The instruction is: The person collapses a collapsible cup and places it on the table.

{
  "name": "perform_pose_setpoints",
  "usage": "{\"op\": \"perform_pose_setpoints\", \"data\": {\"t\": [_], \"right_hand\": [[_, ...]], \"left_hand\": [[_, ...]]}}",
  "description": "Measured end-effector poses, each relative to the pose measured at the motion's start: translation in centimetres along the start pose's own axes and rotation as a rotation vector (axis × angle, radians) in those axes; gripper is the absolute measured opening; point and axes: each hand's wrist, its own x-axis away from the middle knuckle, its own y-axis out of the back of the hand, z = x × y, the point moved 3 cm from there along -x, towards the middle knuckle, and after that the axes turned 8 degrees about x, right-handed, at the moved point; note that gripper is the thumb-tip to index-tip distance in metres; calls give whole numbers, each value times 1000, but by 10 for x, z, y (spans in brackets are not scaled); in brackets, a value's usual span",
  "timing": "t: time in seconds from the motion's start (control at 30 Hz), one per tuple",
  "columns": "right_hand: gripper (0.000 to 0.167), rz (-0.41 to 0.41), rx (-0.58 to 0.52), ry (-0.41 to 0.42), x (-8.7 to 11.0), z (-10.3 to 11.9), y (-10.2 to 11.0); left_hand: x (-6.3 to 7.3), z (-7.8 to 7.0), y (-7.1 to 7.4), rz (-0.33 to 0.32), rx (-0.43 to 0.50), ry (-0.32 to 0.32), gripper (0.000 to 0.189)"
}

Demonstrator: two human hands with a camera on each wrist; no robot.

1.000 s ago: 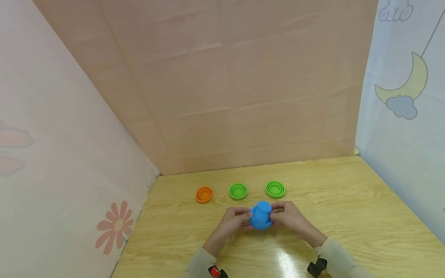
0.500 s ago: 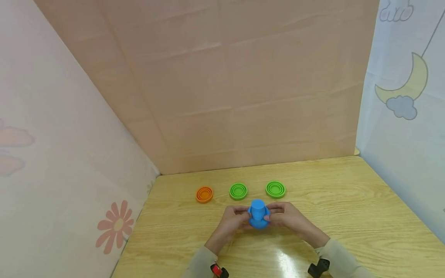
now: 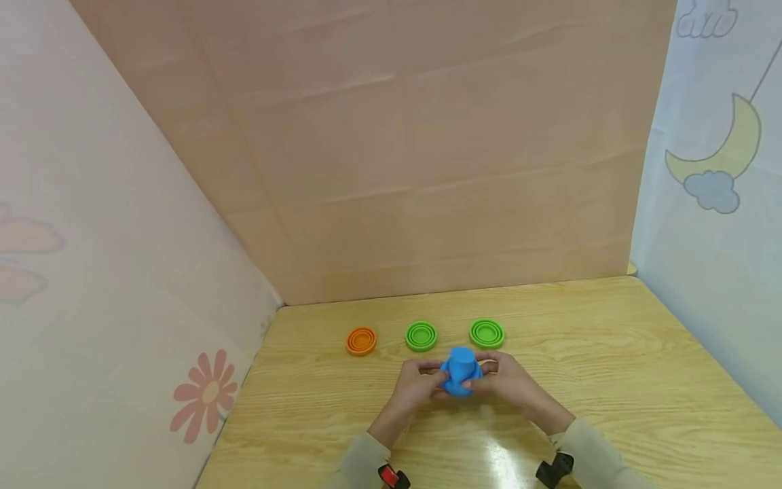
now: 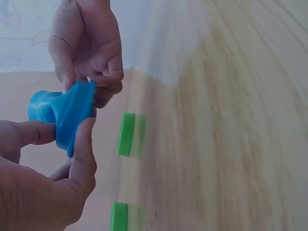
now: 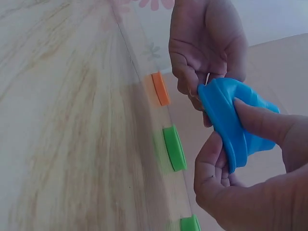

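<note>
Both hands hold a blue collapsible silicone cup (image 3: 461, 367) over the wooden table, its narrow end up and wide rim down. My left hand (image 3: 414, 390) pinches it from the left, thumb on the wall and fingers at the rim. From the right, my right hand (image 3: 510, 382) grips it the same way. In the right wrist view, the thumb presses into the side of the cup (image 5: 228, 118) and the soft wall is folded and uneven. The left wrist view shows the cup (image 4: 72, 115) sideways, partly extended, with fingers of both hands at its rim.
Behind the hands, an orange collapsed cup (image 3: 361, 341), a green collapsed cup (image 3: 421, 336) and another green collapsed cup (image 3: 487, 333) lie flat in a row on the table (image 3: 586, 339). A tan back panel (image 3: 427, 170) and printed side panels enclose the table.
The blue cup has turned and tilted a little between the hands, and the thumbs have shifted on its wall. The flat cups stay in place; the head view has shifted slightly.
</note>
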Motion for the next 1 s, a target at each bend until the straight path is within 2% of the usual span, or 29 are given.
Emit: {"op": "perform_pose_setpoints", "data": {"t": [0.2, 0.33, 0.6, 0.8, 0.9, 1.0], "right_hand": [[74, 5, 2, 25, 0, 0, 6], [72, 8, -15, 38, 0, 1, 6], [72, -3, -11, 55, 3, 1, 4], [66, -4, -22, 70, 4, -1, 1], [65, 25, -23, 86, 5, -1, -1], [68, 69, -43, 92, 5, 0, -1]], "left_hand": [[5, -5, -1, 114, 76, 15, 44], [7, -6, 2, 160, 93, 6, 48], [4, -1, 3, 110, 65, 19, 53], [1, 4, 3, 48, 42, 18, 43], [2, 5, 3, 7, 15, 16, 42], [2, 4, 3, -33, 29, 14, 44]]}}
